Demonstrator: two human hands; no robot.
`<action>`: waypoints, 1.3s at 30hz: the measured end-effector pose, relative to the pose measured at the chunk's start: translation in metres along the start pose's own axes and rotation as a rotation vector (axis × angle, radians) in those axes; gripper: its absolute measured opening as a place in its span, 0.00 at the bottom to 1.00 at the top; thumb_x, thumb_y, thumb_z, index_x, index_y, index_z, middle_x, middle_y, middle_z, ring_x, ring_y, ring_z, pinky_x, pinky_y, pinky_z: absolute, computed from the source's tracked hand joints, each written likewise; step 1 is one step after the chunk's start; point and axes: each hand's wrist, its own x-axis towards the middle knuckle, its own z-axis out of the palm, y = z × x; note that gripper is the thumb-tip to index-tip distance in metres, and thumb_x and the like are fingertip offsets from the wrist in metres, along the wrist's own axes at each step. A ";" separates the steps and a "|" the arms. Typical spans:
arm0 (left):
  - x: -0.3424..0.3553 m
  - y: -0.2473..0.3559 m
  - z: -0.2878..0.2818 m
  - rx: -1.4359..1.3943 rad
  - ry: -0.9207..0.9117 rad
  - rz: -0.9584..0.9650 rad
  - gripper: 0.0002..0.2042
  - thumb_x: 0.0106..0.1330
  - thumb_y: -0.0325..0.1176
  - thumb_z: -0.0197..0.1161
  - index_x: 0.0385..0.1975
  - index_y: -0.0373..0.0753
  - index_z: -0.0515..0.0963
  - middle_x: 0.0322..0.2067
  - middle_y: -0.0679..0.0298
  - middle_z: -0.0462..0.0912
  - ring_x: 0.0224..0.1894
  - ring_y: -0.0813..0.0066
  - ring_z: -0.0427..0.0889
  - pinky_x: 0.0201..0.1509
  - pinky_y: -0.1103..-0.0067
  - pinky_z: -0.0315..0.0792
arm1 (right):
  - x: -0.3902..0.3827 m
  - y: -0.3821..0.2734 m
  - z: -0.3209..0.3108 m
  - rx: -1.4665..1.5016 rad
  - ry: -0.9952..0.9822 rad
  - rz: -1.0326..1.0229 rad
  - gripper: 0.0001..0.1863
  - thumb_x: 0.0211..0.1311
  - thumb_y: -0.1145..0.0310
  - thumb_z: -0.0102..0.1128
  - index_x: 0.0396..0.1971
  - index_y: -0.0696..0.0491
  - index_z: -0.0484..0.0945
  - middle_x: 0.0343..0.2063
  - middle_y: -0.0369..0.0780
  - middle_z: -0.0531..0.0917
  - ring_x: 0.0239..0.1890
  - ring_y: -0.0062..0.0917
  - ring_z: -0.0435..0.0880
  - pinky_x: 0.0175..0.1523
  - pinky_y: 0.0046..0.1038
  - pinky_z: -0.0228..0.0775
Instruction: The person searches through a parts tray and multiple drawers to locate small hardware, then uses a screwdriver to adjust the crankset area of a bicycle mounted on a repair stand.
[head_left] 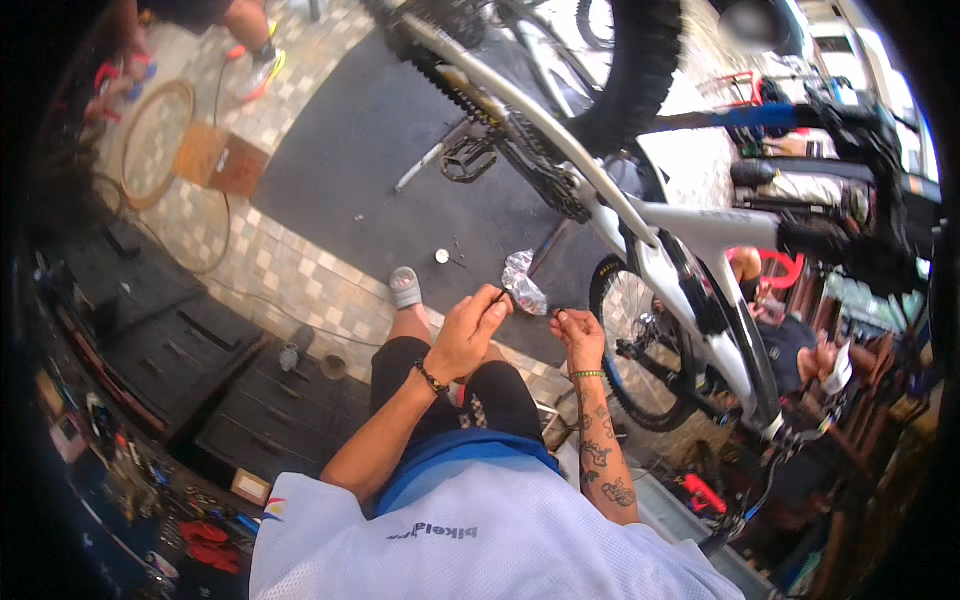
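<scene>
Both arms reach forward over the floor, my two hands slightly apart. My left hand (468,328) is closed, thumb against fingers, on a small dark thin piece that I cannot make out. Fingertips pinched together, my right hand (580,335) has a tiny dark thing at its tips, too small to name. Behind and between the hands is a crumpled shiny silver wrapper (521,284). A white mountain bike frame (700,226) with its chain and a black pedal (468,160) stands in front of me to the right.
A black mat (340,150) bears a small white round cap (442,256). Dark tool drawers (220,385) line the left. A bicycle wheel (600,300) stands right of my hands. Another person (800,350) is at the right; a person's leg (250,30) shows at upper left, near a wooden board (215,158).
</scene>
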 end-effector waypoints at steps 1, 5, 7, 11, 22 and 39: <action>0.003 -0.011 -0.004 -0.001 0.030 -0.009 0.13 0.81 0.39 0.50 0.43 0.35 0.77 0.34 0.52 0.82 0.37 0.49 0.79 0.45 0.65 0.71 | 0.013 -0.001 0.003 0.016 -0.002 0.019 0.04 0.71 0.77 0.67 0.42 0.58 0.81 0.41 0.45 0.89 0.39 0.29 0.90 0.45 0.29 0.85; 0.027 -0.071 -0.026 0.039 0.060 -0.047 0.15 0.82 0.41 0.48 0.44 0.37 0.77 0.34 0.51 0.83 0.38 0.46 0.78 0.46 0.61 0.71 | 0.095 0.019 0.013 0.105 -0.006 -0.006 0.04 0.73 0.73 0.66 0.43 0.55 0.81 0.45 0.42 0.88 0.45 0.27 0.88 0.49 0.30 0.84; 0.048 -0.097 -0.033 0.039 0.060 -0.068 0.14 0.81 0.41 0.49 0.44 0.38 0.79 0.36 0.51 0.85 0.36 0.47 0.77 0.44 0.61 0.70 | 0.140 0.032 0.017 0.220 0.053 -0.022 0.07 0.72 0.74 0.67 0.45 0.55 0.80 0.45 0.43 0.87 0.48 0.28 0.87 0.52 0.32 0.82; 0.107 -0.156 -0.045 0.115 0.058 0.205 0.14 0.80 0.35 0.51 0.47 0.34 0.82 0.43 0.55 0.87 0.42 0.54 0.81 0.50 0.66 0.73 | 0.223 0.052 0.022 0.515 0.032 -0.108 0.09 0.72 0.74 0.66 0.49 0.51 0.79 0.48 0.40 0.87 0.49 0.29 0.86 0.53 0.34 0.82; 0.194 -0.251 -0.042 -0.002 0.380 0.732 0.17 0.73 0.35 0.66 0.57 0.37 0.78 0.26 0.69 0.75 0.26 0.77 0.71 0.33 0.78 0.69 | 0.353 0.087 0.030 0.640 -0.531 -0.698 0.16 0.71 0.67 0.68 0.55 0.54 0.83 0.52 0.43 0.89 0.53 0.33 0.88 0.61 0.39 0.82; 0.246 -0.210 -0.080 0.035 0.544 1.019 0.17 0.73 0.44 0.72 0.47 0.34 0.83 0.23 0.84 0.70 0.22 0.96 0.59 0.24 0.87 0.47 | 0.363 0.053 0.017 0.558 -0.521 -0.854 0.13 0.75 0.66 0.63 0.54 0.52 0.82 0.50 0.41 0.88 0.51 0.31 0.86 0.59 0.39 0.78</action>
